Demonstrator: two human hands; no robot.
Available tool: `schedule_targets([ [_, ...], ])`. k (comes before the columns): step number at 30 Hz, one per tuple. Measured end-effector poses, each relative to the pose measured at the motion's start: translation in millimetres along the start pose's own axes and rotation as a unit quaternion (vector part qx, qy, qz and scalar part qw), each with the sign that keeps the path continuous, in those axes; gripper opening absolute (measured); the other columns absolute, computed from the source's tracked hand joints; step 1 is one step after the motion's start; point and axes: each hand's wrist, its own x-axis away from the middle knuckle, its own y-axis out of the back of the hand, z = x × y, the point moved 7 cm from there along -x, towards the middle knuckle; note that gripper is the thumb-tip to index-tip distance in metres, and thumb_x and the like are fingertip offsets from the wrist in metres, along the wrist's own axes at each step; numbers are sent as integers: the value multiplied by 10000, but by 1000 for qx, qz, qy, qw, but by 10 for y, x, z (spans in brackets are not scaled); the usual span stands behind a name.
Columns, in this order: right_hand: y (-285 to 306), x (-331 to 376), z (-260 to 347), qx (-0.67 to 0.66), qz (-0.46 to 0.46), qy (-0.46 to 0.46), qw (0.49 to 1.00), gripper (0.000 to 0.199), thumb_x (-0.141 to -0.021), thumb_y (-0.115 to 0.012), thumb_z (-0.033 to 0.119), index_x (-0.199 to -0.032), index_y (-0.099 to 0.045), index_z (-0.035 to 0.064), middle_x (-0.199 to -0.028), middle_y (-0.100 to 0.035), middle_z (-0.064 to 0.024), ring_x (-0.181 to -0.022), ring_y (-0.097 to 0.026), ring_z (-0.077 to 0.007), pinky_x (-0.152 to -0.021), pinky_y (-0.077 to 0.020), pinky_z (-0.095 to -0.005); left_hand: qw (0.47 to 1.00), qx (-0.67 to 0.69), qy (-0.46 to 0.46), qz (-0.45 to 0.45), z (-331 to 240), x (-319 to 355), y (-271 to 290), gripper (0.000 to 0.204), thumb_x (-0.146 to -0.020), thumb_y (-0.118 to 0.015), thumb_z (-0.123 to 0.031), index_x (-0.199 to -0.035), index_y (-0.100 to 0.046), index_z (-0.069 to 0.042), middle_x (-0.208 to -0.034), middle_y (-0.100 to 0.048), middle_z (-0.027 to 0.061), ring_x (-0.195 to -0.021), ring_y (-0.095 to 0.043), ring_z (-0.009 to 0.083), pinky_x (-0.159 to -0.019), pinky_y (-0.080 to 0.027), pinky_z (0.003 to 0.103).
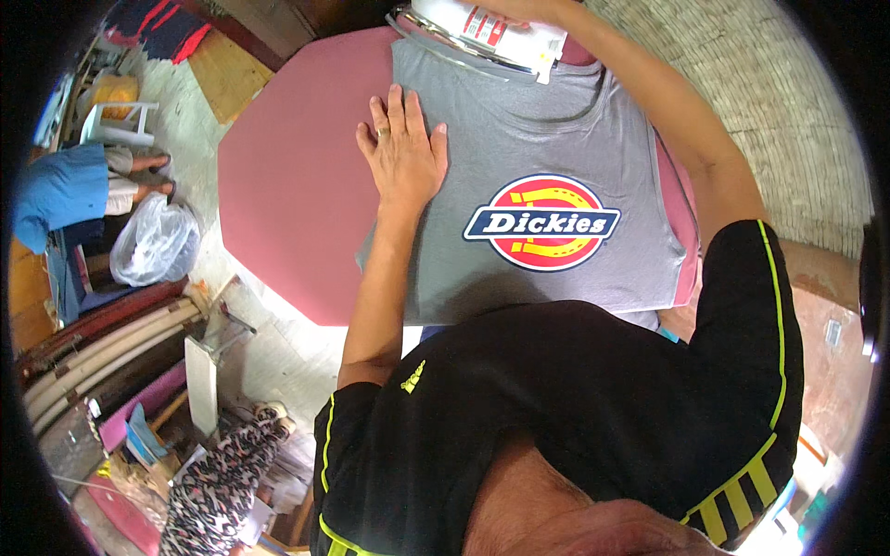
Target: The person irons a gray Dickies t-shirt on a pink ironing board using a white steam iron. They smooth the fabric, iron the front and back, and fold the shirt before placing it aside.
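My left hand (406, 153) lies flat, its fingers stretched out, on the left margin of a grey sleeveless shirt (445, 269). The shirt is spread over a dark pink table or board (297, 167) with angled corners. On the shirt's front is a round red print (542, 222) with a yellow horseshoe and a dark blue banner. My right arm reaches to the far edge, where my right hand (519, 8) is at a white object (482, 28) with a red label and a shiny metal strip. The picture's edge cuts off most of that hand, and its fingers are hidden.
A woven mat-like surface (760, 102) is at the far right. To the left, a person in blue (65, 195) is beside a clear plastic bag (158, 241) and a white stool (116, 125). At lower left are stacked long rolls (111, 357) and a person in patterned clothing (218, 486).
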Motion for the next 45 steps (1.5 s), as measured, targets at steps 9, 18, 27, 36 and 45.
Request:
schedule_targets([
  [9,-103,205,363,89,64,85,990,465,-932,-616,413,-1032,-658,-40,-866,-695,-176,-816,-663,-237,-760,-517,-388,999,26,14,-36,82,19,55,548,-963,-557,-359,-1427,-473,-81,-1509,-443,125,-1403,-382,373,-1106,-285,580],
  [18,-346,500,773,109,121,280,946,366,-920,-638,343,-945,-645,-23,-784,-666,-205,-714,-676,-305,-662,-508,-414,971,-24,237,-19,288,1214,906,305,-897,-683,-309,-1067,-658,-57,-1097,-601,142,-1045,-564,339,-878,-446,480],
  [27,-750,818,1222,137,285,470,824,278,-888,-690,278,-816,-606,23,-674,-609,-183,-627,-638,-368,-545,-463,-417,910,22,352,-218,429,1804,970,181,-916,-691,-165,-910,-634,7,-751,-642,138,-684,-628,301,-650,-491,397],
  [36,-1381,1145,1790,120,302,502,801,293,-888,-704,267,-784,-578,24,-646,-600,-186,-606,-636,-360,-539,-469,-406,908,94,334,-234,503,1923,1000,186,-875,-732,-172,-1016,-718,-52,-781,-649,125,-705,-647,283,-673,-509,384],
  [45,-1622,1290,2033,116,310,512,793,304,-883,-706,263,-769,-560,22,-632,-594,-196,-587,-633,-374,-518,-463,-407,877,127,400,-236,364,2363,1092,217,-873,-697,-22,-1084,-655,4,-876,-733,134,-742,-709,226,-690,-559,325],
])
